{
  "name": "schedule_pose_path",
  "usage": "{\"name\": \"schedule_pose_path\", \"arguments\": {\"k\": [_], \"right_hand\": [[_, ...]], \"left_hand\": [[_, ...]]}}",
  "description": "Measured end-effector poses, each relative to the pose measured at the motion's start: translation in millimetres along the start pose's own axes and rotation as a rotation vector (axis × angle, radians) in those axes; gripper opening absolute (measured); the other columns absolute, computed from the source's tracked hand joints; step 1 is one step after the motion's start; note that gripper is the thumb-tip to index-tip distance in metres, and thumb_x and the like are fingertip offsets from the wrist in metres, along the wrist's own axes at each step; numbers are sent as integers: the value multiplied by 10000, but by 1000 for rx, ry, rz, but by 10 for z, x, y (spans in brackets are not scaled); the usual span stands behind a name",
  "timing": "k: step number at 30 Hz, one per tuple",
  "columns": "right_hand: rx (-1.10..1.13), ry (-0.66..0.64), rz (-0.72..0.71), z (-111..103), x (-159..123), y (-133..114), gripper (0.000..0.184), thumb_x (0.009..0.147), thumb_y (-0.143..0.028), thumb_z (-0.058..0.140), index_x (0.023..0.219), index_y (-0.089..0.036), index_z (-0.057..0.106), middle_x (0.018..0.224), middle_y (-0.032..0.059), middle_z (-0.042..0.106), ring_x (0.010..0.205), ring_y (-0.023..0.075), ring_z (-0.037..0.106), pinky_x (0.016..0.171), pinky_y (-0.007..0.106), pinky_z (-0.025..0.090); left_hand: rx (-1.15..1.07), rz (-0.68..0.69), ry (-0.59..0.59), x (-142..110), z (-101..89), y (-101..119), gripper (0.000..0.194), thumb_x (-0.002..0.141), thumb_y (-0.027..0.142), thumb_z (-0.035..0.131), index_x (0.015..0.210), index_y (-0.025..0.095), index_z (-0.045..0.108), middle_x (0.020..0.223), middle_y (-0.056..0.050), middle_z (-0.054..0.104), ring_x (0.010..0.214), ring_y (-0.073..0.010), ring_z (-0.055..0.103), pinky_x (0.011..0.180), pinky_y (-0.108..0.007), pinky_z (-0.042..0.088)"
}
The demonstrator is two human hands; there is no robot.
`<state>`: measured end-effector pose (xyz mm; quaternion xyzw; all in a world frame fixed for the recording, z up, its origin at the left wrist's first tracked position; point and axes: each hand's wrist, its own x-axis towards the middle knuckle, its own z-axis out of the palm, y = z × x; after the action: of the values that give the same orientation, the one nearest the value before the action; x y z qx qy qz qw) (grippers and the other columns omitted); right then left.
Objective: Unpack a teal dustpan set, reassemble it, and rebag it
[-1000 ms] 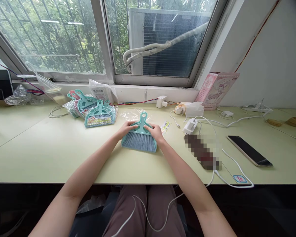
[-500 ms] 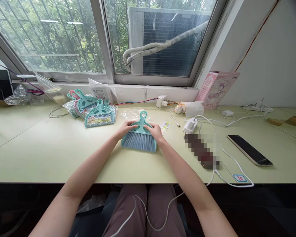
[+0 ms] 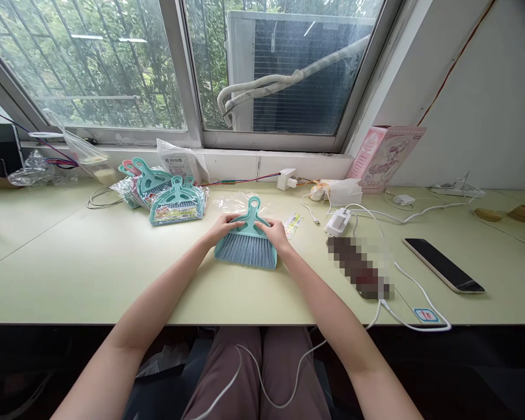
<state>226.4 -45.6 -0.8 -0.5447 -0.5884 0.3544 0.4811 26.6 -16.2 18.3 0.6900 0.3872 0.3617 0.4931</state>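
Observation:
A small teal hand brush [image 3: 246, 248] with grey-blue bristles lies nested in a matching teal dustpan [image 3: 275, 263], bristles toward me and the looped handle pointing away. My left hand [image 3: 224, 228] grips the set at its left shoulder, thumb on top. From the right side my right hand [image 3: 275, 232] grips it likewise, its thumb near the base of the handle. The fingers under the edges are hidden. Behind the handle lies a clear plastic wrapper [image 3: 227, 204]. A printed label card [image 3: 294, 226] rests just right of my right hand.
Several wrapped brush-and-dustpan sets [image 3: 177, 204] are piled at the back left. To the right lie a white charger [image 3: 338, 221], looping cables, a pixelated object [image 3: 361, 269] and a phone [image 3: 444, 265]. A pink box [image 3: 387, 158] stands by the wall. The table's front edge [image 3: 192, 324] is near my forearms.

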Motion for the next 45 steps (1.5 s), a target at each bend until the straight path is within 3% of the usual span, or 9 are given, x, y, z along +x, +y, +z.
{"name": "schedule_pose_path", "arguments": {"k": [10,24,45], "right_hand": [[30,-7,38,15,-13,-6,276,748,-441,634,843,-206,744,866,22,727,833,206,633,706,269,445],[-85,-9,13,48,9,55,326,742,-485,574,604,-190,599,588,-26,533,620,135,465,582,242,321],[-144,-57,33,28,-1,34,298,774,-463,558,701,-192,657,688,-3,627,686,158,538,626,244,342]], "left_hand": [[16,-18,-6,11,-13,-34,529,708,498,729,1120,167,720,1041,-75,707,919,-242,615,785,-321,451],[106,14,-39,21,-17,-71,496,722,543,695,1046,169,724,1081,-78,695,963,-252,607,796,-320,455],[154,6,-79,8,-22,-68,539,758,553,666,1140,173,695,1134,-78,680,1025,-267,594,844,-330,443]]}}
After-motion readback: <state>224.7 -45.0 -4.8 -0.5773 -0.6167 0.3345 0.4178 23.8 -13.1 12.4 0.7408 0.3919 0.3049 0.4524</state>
